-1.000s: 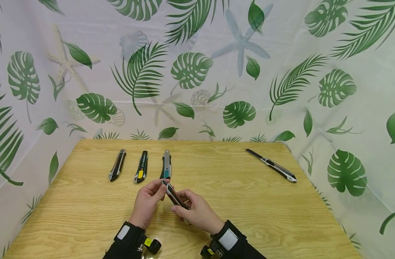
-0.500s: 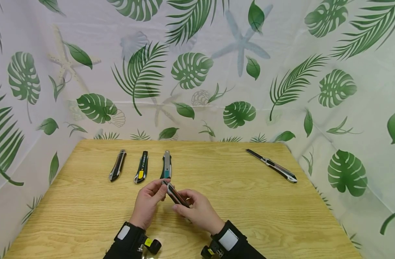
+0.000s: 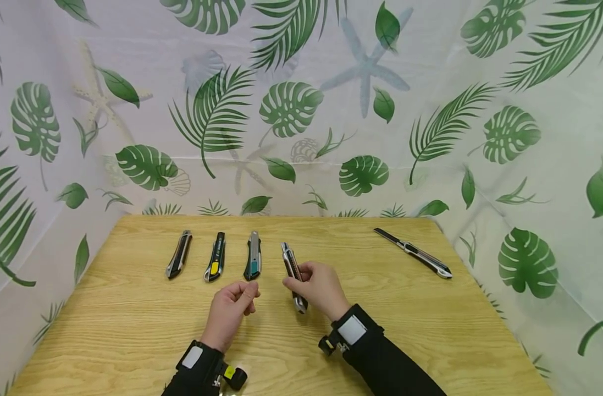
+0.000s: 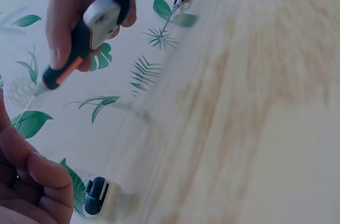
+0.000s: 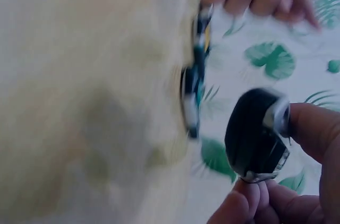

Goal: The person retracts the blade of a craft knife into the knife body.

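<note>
My right hand pinches a black and silver utility knife between thumb and fingers, in the middle of the head view. Its narrow silver tip points away from me, and no long blade shows. In the right wrist view the butt of the utility knife faces the camera. My left hand holds nothing, its fingers loosely curled and the thumb near the forefinger. Just beyond the left hand lies a grey utility knife with a teal slider. The left wrist view has the curled left fingers at its lower left.
Farther left on the wooden table lie a utility knife with a yellow slider and a black and silver one. At the right, a utility knife has its dark blade extended. A leaf-print cloth hangs behind.
Both hands held the utility knife before; the left hand has let go of it. My right hand has carried it forward and right and turned it more nearly lengthwise.
</note>
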Demonstrator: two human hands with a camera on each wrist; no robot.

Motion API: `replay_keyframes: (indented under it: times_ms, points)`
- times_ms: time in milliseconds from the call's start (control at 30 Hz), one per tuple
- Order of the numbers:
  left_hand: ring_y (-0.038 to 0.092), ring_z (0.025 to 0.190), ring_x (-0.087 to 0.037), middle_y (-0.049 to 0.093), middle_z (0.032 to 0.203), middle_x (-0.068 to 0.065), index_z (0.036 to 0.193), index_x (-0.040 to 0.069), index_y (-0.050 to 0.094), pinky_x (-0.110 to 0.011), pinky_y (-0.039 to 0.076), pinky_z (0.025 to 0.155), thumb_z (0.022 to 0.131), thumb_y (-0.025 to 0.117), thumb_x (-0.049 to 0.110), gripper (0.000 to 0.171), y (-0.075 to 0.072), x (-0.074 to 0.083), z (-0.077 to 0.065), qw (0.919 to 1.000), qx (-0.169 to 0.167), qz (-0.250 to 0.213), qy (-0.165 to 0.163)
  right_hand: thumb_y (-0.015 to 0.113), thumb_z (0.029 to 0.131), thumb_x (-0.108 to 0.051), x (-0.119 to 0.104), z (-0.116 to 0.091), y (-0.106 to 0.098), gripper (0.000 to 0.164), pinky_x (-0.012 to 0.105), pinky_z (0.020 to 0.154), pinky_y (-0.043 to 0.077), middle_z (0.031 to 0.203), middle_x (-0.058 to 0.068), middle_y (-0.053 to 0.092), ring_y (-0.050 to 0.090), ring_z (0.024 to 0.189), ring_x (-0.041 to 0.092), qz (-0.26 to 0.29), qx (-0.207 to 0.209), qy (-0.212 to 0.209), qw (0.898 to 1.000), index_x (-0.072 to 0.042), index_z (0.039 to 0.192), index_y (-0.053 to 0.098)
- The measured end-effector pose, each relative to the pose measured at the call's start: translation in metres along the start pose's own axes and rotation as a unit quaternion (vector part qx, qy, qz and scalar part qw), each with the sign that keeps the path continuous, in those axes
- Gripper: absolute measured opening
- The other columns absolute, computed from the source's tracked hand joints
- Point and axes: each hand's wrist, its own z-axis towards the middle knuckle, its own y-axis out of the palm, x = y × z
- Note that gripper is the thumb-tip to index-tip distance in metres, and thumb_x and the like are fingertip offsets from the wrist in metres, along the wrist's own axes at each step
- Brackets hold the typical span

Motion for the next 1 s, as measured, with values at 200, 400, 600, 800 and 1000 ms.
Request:
replay_keyframes:
  times_ms: [200,400,600,800,1000]
  points:
    - [0.056,0.064,-0.011,0.058,0.065,0.003,0.098,-0.001,0.073,-0.025,0.048,0.069,0.108,0.067,0.032,0.035,0.000,-0.004,0.000,0.9999,-0.009,0.011,-0.008,0.083,0.092,-0.038,0.004,0.048,0.001,0.036,0.026,0.051,0.036,0.060,-0.002,0.060,0.052,0.052,0.013,-0.118,-0.015,0.038,0.992,-0.011,0.073,0.069]
    - [0.053,0.059,-0.011,0.055,0.060,0.004,0.094,-0.001,0.073,-0.026,0.044,0.065,0.108,0.067,0.029,0.034,0.002,-0.003,-0.001,0.9994,-0.013,0.031,0.006,0.082,0.091,-0.036,0.002,0.085,0.011,0.048,0.026,0.045,0.031,0.051,-0.003,0.045,0.044,0.045,0.014,-0.204,-0.030,0.074,0.976,-0.012,0.058,0.057]
    - [0.049,0.056,-0.012,0.051,0.058,0.003,0.095,-0.003,0.073,-0.025,0.041,0.065,0.106,0.069,0.030,0.036,0.003,-0.002,-0.001,0.9992,-0.030,0.025,0.004,0.082,0.091,-0.036,-0.001,0.107,0.021,0.046,0.028,0.048,0.035,0.056,0.000,0.050,0.047,0.050,0.016,-0.249,-0.038,0.087,0.964,-0.011,0.061,0.059]
    - [0.048,0.055,-0.012,0.051,0.057,0.003,0.095,-0.004,0.073,-0.025,0.040,0.063,0.105,0.071,0.032,0.037,0.002,-0.004,0.000,0.9991,-0.037,0.021,0.005,0.083,0.092,-0.038,-0.003,0.115,0.031,0.045,0.028,0.049,0.040,0.059,0.002,0.058,0.054,0.052,0.017,-0.270,-0.027,0.091,0.958,-0.009,0.064,0.066]
    - [0.048,0.054,-0.011,0.051,0.057,0.004,0.093,-0.001,0.073,-0.024,0.040,0.062,0.106,0.071,0.030,0.033,0.002,-0.005,0.000,0.9989,-0.043,0.019,0.004,0.084,0.092,-0.037,-0.003,0.116,0.038,0.044,0.028,0.050,0.041,0.061,0.003,0.061,0.056,0.053,0.017,-0.271,-0.014,0.086,0.958,-0.007,0.065,0.068]
